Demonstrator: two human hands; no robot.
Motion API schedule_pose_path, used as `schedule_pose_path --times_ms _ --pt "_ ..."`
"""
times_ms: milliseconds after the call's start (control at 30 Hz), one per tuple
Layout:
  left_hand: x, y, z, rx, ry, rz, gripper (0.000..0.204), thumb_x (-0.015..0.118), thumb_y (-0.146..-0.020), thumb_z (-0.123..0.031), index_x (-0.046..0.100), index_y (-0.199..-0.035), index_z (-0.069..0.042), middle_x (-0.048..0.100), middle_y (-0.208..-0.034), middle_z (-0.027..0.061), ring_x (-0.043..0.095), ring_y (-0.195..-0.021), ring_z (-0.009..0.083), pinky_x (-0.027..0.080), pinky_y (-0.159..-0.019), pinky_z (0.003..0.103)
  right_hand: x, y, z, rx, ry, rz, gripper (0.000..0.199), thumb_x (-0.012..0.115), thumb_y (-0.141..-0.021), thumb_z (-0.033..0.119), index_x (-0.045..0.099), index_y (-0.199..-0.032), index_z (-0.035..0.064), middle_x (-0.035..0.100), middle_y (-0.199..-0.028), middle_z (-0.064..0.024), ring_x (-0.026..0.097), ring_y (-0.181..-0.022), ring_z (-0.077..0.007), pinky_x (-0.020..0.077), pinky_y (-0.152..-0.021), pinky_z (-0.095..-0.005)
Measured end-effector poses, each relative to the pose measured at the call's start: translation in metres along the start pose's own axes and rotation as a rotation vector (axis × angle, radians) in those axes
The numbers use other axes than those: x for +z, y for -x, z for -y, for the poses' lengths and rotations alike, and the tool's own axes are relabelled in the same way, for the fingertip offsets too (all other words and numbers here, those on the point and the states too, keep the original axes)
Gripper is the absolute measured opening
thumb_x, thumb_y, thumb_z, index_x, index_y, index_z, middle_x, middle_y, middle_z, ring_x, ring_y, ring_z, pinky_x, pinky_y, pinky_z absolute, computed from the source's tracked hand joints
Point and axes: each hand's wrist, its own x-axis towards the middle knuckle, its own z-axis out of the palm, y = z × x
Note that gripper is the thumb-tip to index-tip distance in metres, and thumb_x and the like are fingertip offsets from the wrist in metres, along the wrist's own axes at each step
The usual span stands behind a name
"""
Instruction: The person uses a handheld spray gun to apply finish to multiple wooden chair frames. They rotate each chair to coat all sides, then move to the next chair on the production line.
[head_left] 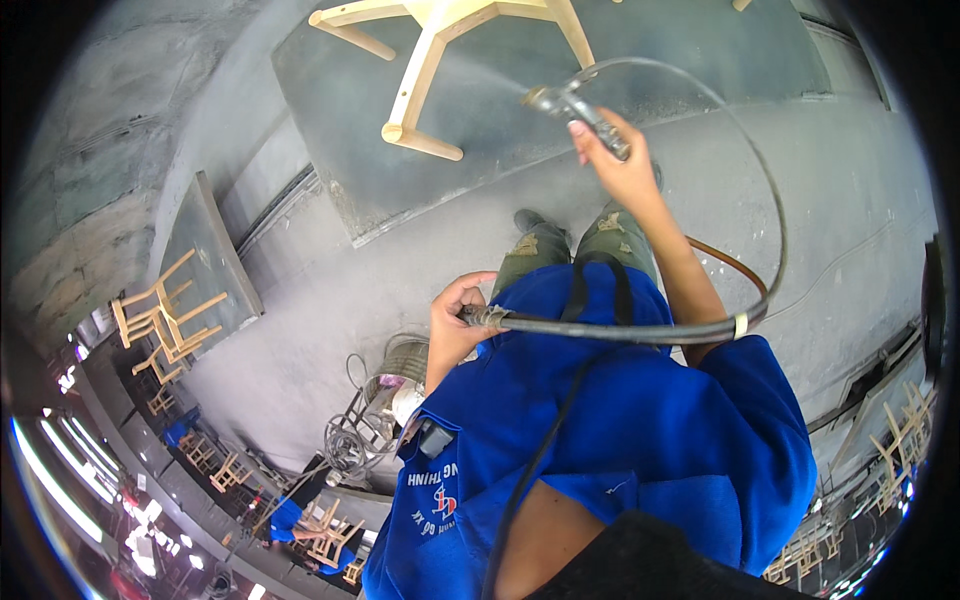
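Observation:
A metal spray gun (565, 103) is gripped in my right hand (622, 165), its nozzle facing left. Pale mist fans from it toward a light wooden chair frame (425, 75), whose top is cut off by the view's upper edge. The frame rests on a large dark board (690, 95), apart from the gun. A hose (765, 170) loops from the gun around to the right and back across my waist. Near my waist on the left, my left hand (458, 318) is closed around the bundled hoses, where a wrapped section shows.
More wooden chair frames (168, 318) stand at the left beside another dark board (215, 250). A bucket-like container (405, 362) and coiled hose (348, 445) lie on the floor near my left side. In the lower left, a person in blue (288, 520) is among chairs.

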Motion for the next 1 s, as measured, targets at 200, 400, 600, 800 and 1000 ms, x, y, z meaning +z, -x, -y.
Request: schedule_pose_path --times_ms 200,400,600,800,1000 --pt "-0.039 -0.008 0.01 0.028 -0.06 0.122 0.069 0.086 -0.06 0.009 0.065 -0.124 -0.002 0.049 -0.067 -0.0069 0.044 -0.062 0.0029 0.034 -0.059 0.02 -0.007 0.018 -0.008 -0.226 0.304 -0.404 0.032 0.075 -0.092 0.024 0.069 -0.111 -0.0013 0.069 -0.08 -0.0039 0.06 -0.072 -0.0091 0.0485 -0.065 -0.0263" --pt "-0.047 -0.021 0.018 -0.008 -0.075 0.242 0.066 0.089 -0.065 0.001 0.065 -0.126 -0.005 0.047 -0.065 -0.0076 0.041 -0.06 0.0033 0.033 -0.058 0.022 0.028 0.051 -0.026 0.124 -0.218 -0.119 0.037 0.065 -0.099 0.033 0.065 -0.106 -0.0039 0.061 -0.071 -0.0034 0.059 -0.062 -0.0123 0.0417 -0.049 -0.0227" --pt "-0.051 -0.032 0.037 -0.134 -0.182 0.148 0.058 0.091 -0.07 -0.008 0.067 -0.123 -0.007 0.05 -0.065 -0.0059 0.044 -0.061 0.0034 0.034 -0.057 0.022 0.098 0.011 -0.106 0.59 -0.825 0.032 0.054 0.05 -0.103 0.052 0.06 -0.104 -0.0015 0.056 -0.067 -0.0064 0.06 -0.057 -0.0183 0.0338 -0.039 -0.024" --pt "-0.055 -0.022 0.063 -0.261 -0.115 -0.022 0.055 0.09 -0.072 -0.01 0.068 -0.123 -0.007 0.057 -0.069 -0.0031 0.051 -0.065 0.0059 0.044 -0.064 0.023 0.138 -0.032 -0.227 0.785 -0.55 -0.105 0.06 0.047 -0.099 0.065 0.062 -0.1 0.0059 0.058 -0.065 -0.0029 0.061 -0.056 -0.016 0.0321 -0.041 -0.0257" --pt "-0.057 -0.006 0.091 -0.358 -0.031 -0.091 0.052 0.087 -0.074 -0.006 0.067 -0.122 -0.005 0.062 -0.074 -0.0007 0.054 -0.071 0.0054 0.043 -0.064 0.023 0.154 -0.059 -0.307 0.854 -0.411 -0.236 0.074 0.041 -0.092 0.079 0.062 -0.097 0.0082 0.059 -0.065 -0.0016 0.061 -0.055 -0.0156 0.0333 -0.044 -0.0277"
